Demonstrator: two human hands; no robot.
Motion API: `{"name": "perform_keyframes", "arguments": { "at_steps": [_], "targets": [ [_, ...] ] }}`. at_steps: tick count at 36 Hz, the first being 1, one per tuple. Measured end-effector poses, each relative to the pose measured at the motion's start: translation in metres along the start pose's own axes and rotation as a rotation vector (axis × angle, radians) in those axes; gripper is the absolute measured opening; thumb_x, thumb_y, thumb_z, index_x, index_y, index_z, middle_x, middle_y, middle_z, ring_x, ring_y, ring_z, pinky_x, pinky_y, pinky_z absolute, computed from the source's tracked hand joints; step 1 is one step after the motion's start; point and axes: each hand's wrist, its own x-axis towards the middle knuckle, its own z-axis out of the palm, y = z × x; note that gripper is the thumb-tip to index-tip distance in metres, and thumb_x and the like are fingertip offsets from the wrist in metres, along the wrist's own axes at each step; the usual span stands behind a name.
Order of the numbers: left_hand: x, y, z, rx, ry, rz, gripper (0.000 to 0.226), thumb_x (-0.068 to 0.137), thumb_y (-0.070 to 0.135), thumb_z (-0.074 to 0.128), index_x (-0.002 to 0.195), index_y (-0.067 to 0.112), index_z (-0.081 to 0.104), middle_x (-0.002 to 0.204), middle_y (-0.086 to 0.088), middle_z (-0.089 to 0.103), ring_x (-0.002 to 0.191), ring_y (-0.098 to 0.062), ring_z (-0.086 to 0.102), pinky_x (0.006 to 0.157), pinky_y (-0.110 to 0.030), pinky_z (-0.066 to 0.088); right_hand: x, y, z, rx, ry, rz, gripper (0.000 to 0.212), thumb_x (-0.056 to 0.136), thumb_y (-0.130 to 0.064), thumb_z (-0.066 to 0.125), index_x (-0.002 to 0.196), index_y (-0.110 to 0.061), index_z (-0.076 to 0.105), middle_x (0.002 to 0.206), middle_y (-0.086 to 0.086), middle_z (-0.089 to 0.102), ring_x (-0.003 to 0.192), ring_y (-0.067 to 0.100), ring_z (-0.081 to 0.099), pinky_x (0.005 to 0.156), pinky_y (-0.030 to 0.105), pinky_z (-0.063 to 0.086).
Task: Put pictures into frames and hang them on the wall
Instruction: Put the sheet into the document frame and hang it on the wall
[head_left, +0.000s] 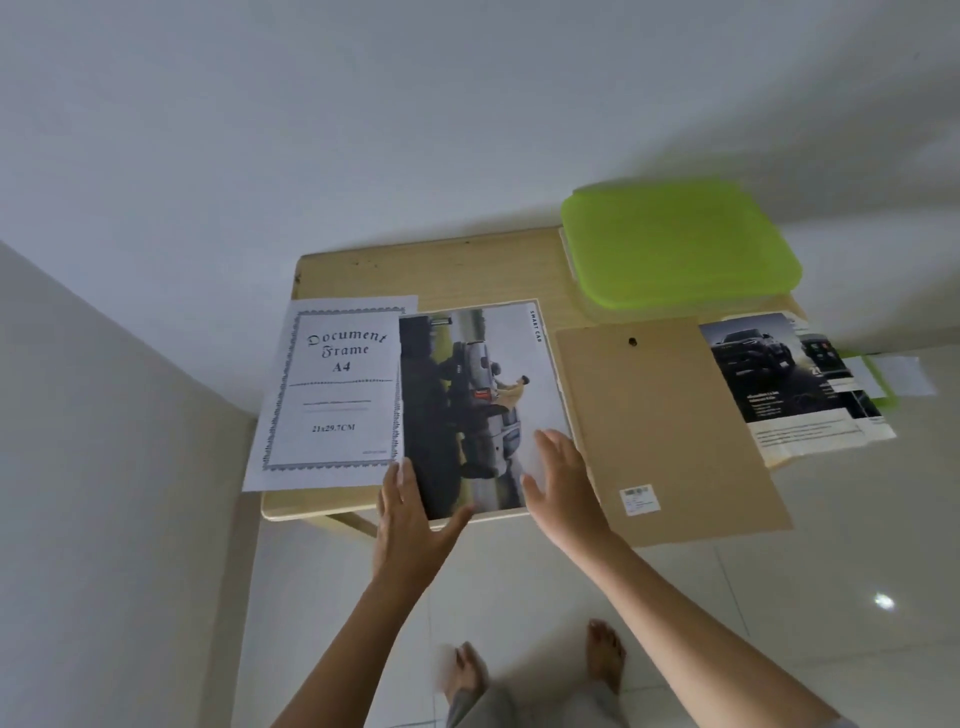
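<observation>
On the bench (415, 270), pushed against a white wall (363, 130), the car picture (478, 405) lies face up and serves as the reference for everything else.

- **Hands.** The left hand (410, 519) lies at the picture's near left corner and the right hand (563, 488) at its near right corner. The fingers (553, 447) of both are straight and spread, gripping nothing. They appear to lie flat on the sheet, but firm contact cannot be confirmed.
- **Left of the picture.** A printed insert sheet (332, 395) reading "Document Frame A4" sits here, its right edge tucked just under the picture.
- **Right of the picture.** A brown backing board (660, 426) lies just beside it and overhangs the bench's near edge. Further right are the car brochures (795, 379).
- **Behind and to the right.** A green-lidded box (675, 244) stands here.
- **Frame.** A pale rim shows along the picture's far and near edges. Whether this is the frame beneath cannot be told.

**Handling (judged).** The picture is thin paper: light, limp, probably smooth-surfaced, and easily creased or smudged.
- It is best slid flat under open palms, or lifted by two opposite edges at once.
- Lifting it by a single corner should be avoided.
- The backing board looks stiff and light, so it can be taken by its long edges.
</observation>
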Motion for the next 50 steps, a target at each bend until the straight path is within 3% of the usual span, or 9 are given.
{"name": "perform_keyframes", "arguments": {
  "at_steps": [7, 15, 24, 32, 34, 39, 43, 47, 50],
  "targets": [
    [0.003, -0.014, -0.002, 0.061, -0.043, 0.079, 0.103, 0.076, 0.066, 0.055, 0.147, 0.008, 0.008, 0.151, -0.005, 0.014, 0.139, -0.023, 0.014, 0.112, -0.04, 0.028, -0.017, -0.017, 0.026, -0.146, 0.061, 0.199, 0.071, 0.094, -0.04, 0.044, 0.148, -0.016, 0.005, 0.157, 0.007, -0.008, 0.145, 0.024, -0.004, 0.113, 0.032, 0.021],
    [0.006, -0.022, -0.004, 0.002, -0.074, 0.131, 0.1, 0.078, 0.058, 0.06, 0.146, 0.007, 0.007, 0.149, -0.006, 0.013, 0.138, -0.021, 0.014, 0.111, -0.033, 0.028, -0.011, -0.024, 0.039, -0.195, 0.078, 0.275, 0.076, 0.094, -0.047, 0.04, 0.149, -0.015, -0.001, 0.156, 0.009, -0.015, 0.144, 0.026, -0.011, 0.115, 0.033, 0.011],
    [0.008, -0.023, -0.004, -0.023, -0.07, 0.147, 0.098, 0.079, 0.055, 0.061, 0.146, 0.006, 0.01, 0.147, -0.005, 0.014, 0.135, -0.02, 0.016, 0.107, -0.033, 0.033, -0.006, -0.021, 0.033, -0.072, 0.18, 0.254, 0.072, 0.089, -0.031, 0.058, 0.146, -0.008, 0.02, 0.154, 0.007, 0.022, 0.143, 0.024, 0.019, 0.111, 0.029, 0.025],
    [0.006, -0.024, -0.003, -0.042, -0.058, 0.158, 0.098, 0.08, 0.054, 0.061, 0.146, 0.005, 0.009, 0.147, -0.007, 0.014, 0.136, -0.022, 0.015, 0.11, -0.033, 0.027, 0.003, -0.033, 0.021, 0.148, 0.297, 0.253, 0.059, 0.08, -0.016, 0.07, 0.131, -0.012, 0.042, 0.128, 0.009, 0.049, 0.11, 0.019, 0.049, 0.089, 0.028, 0.05],
    [0.006, -0.025, -0.002, -0.049, -0.054, 0.166, 0.097, 0.08, 0.053, 0.062, 0.146, 0.005, 0.01, 0.147, -0.008, 0.015, 0.136, -0.021, 0.016, 0.11, -0.031, 0.025, 0.011, -0.034, 0.011, 0.241, 0.291, 0.299, 0.05, 0.078, -0.014, 0.07, 0.121, -0.01, 0.046, 0.119, 0.01, 0.05, 0.101, 0.018, 0.05, 0.073, 0.015, 0.048],
    [0.007, -0.028, 0.0, -0.105, -0.017, 0.187, 0.094, 0.076, 0.046, 0.069, 0.143, 0.003, 0.019, 0.141, -0.008, 0.023, 0.128, -0.022, 0.023, 0.108, -0.03, 0.026, 0.028, -0.032, -0.017, 0.36, 0.198, 0.424, 0.066, 0.078, -0.03, 0.069, 0.134, -0.01, 0.04, 0.126, 0.007, 0.05, 0.107, 0.021, 0.053, 0.082, 0.029, 0.045],
    [0.007, -0.03, 0.002, -0.104, -0.019, 0.195, 0.095, 0.077, 0.047, 0.068, 0.144, 0.003, 0.017, 0.143, -0.009, 0.021, 0.131, -0.024, 0.022, 0.112, -0.038, 0.027, 0.034, -0.027, -0.037, 0.399, 0.18, 0.422, 0.04, 0.082, -0.028, 0.065, 0.118, -0.011, 0.054, 0.104, -0.001, 0.059, 0.085, 0.015, 0.055, 0.06, 0.022, 0.042],
    [0.008, -0.033, 0.002, -0.098, -0.014, 0.212, 0.095, 0.077, 0.047, 0.068, 0.144, 0.002, 0.019, 0.143, -0.01, 0.023, 0.131, -0.025, 0.024, 0.111, -0.043, 0.031, 0.039, -0.019, -0.046, 0.395, 0.079, 0.401, 0.029, 0.09, -0.021, 0.055, 0.118, -0.015, 0.051, 0.115, 0.005, 0.06, 0.092, 0.021, 0.058, 0.076, 0.033, 0.048],
    [0.009, -0.036, 0.003, -0.086, -0.008, 0.23, 0.095, 0.076, 0.048, 0.069, 0.143, 0.002, 0.02, 0.142, -0.011, 0.025, 0.13, -0.025, 0.026, 0.107, -0.043, 0.037, 0.038, -0.015, -0.049, 0.336, 0.05, 0.348, 0.037, 0.092, -0.012, 0.047, 0.129, -0.017, 0.044, 0.127, 0.005, 0.055, 0.105, 0.022, 0.054, 0.08, 0.03, 0.043]
  ]
}}
